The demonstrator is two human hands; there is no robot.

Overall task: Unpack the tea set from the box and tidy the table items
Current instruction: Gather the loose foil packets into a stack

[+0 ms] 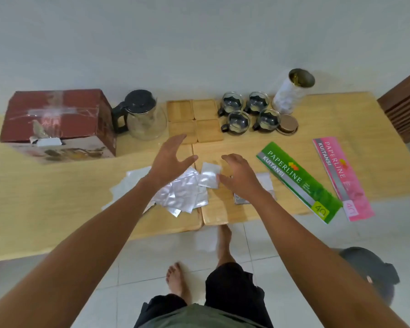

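Wooden table (57,197) by white wall; both hands spread, seemingly above foil sachets (182,192).

Shiny foil sachets (182,192) lie on the matt pale wood table (45,197) (glossy taped cardboard box (57,121) behind).

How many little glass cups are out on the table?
4, in a two-by-two cluster at the back of the table: back left, back right, front left, front right. More may be inside the box.
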